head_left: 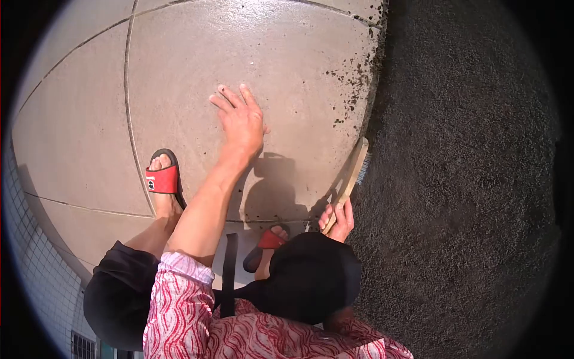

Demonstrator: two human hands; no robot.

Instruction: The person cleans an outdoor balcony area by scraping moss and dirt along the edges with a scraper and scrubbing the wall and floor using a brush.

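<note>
Beside rough, dark ground (460,155), the right hand (340,223) curls its fingers round a thin wooden brush (356,163) with stiff bristles. Over smooth concrete slabs (179,78), the left hand (242,122) has fingers spread.

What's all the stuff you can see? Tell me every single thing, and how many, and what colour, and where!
Paving slabs: several, beige, left and middle
Rough ground: one stretch, dark grey, right side
Specks: too many to count, dark, mostly upper right of the slabs
Brush: one, pale handle, bluish bristles, at the slabs' right edge
Sandals: two, red and black, on the slabs
Strap: one, black, low middle
Gridded surface: one, pale, far left
Grate: one, dark, bottom left
Shadow: one large, dark, middle
Shirt: one, red and white, bottom
Trousers: one pair, black, bottom
Feet: two, bare, in the sandals
Left hand: one, bare, open, over the slabs
Right hand: one, bare, holding the brush
</note>
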